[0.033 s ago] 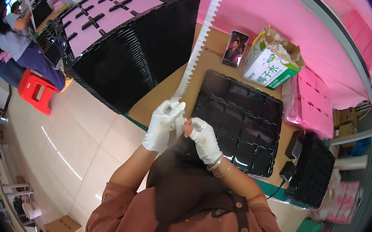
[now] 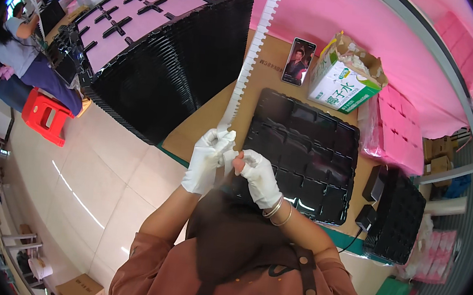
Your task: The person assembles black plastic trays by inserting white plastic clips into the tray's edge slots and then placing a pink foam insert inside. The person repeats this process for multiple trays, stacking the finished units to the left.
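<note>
A long white strip (image 2: 249,62) with a notched edge runs down from the top of the view to my hands. My left hand (image 2: 205,161), in a white glove, is closed around its lower part. Beside it, my right hand (image 2: 260,179), also gloved but with a bare fingertip showing, pinches the short white end between the two hands. The fingers partly cover that end, so its exact shape is hidden. A black moulded plastic tray (image 2: 305,154) lies on the cardboard-covered table just beyond my right hand.
At the left rises a tall stack of black trays (image 2: 169,77) with pink sheets on top. A phone (image 2: 299,62), an open carton (image 2: 335,86) and pink blocks (image 2: 397,130) stand behind. More black trays (image 2: 396,216) sit at the right. A person (image 2: 32,62) and a red stool (image 2: 48,116) are far left.
</note>
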The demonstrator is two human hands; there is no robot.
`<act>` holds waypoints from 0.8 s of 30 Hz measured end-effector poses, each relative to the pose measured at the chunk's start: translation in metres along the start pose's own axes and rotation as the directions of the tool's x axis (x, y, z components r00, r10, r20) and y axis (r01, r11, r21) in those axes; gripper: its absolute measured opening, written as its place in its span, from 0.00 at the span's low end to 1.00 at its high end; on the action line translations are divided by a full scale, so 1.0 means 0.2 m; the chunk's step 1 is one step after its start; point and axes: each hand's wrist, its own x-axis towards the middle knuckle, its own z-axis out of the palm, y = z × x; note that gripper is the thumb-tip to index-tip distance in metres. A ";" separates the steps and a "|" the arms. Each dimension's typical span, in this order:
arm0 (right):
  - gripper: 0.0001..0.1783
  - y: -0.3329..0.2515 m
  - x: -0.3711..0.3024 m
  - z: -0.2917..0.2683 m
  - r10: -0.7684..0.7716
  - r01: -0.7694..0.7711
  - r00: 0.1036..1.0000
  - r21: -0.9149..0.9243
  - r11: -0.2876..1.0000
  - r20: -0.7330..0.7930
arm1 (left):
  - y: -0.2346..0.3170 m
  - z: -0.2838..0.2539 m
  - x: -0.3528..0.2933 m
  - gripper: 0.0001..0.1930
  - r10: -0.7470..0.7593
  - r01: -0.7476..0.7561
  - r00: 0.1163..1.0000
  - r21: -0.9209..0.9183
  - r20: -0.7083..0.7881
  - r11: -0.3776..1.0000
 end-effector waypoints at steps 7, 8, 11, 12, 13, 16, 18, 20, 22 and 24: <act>0.07 -0.06 -0.06 0.00 -0.607 0.440 0.795 -0.693 0.571 0.005 | -0.18 -0.06 0.09 0.10 0.054 -0.057 0.996 -0.042 -0.067 0.998; 0.08 -0.09 -0.06 0.00 -0.691 0.520 0.710 -0.762 0.386 0.134 | -0.21 -0.06 0.11 0.11 0.053 -0.058 0.995 -0.067 -0.080 0.996; 0.09 -0.21 0.16 -0.20 -0.680 0.469 0.714 -0.836 0.287 0.167 | -0.26 -0.06 0.12 0.13 -0.022 0.019 0.999 -0.108 -0.028 0.994; 0.06 -0.24 0.28 -0.31 -0.658 0.405 0.748 -0.845 0.350 0.086 | -0.27 -0.04 0.09 0.13 -0.041 0.048 0.998 -0.122 0.057 0.991; 0.02 -0.31 0.38 -0.42 -0.566 0.267 0.820 -0.933 0.243 0.087 | -0.29 -0.02 0.08 0.14 -0.061 0.069 0.994 -0.088 0.096 0.994; 0.03 -0.37 0.63 -0.66 -0.350 0.059 0.936 -0.995 0.085 0.026 | -0.38 0.02 0.11 0.16 -0.078 0.072 0.987 0.047 0.141 0.996; 0.01 -0.34 0.73 -0.70 -0.253 0.124 0.962 -0.990 0.062 0.104 | -0.38 0.04 0.11 0.16 -0.078 0.073 0.990 0.042 0.120 0.996; 0.04 -0.29 0.75 -0.67 -0.290 0.118 0.951 -0.992 0.036 0.103 | -0.36 0.05 0.09 0.14 -0.089 0.089 0.990 0.011 0.109 0.996; 0.08 -0.27 0.75 -0.64 -0.321 0.093 0.944 -0.995 0.033 0.077 | -0.37 0.03 0.09 0.13 -0.088 0.090 0.990 -0.012 0.114 0.996; 0.11 -0.23 0.75 -0.66 -0.354 0.035 0.935 -0.998 0.057 0.013 | -0.39 0.03 0.08 0.11 -0.045 0.043 0.993 0.023 0.108 0.999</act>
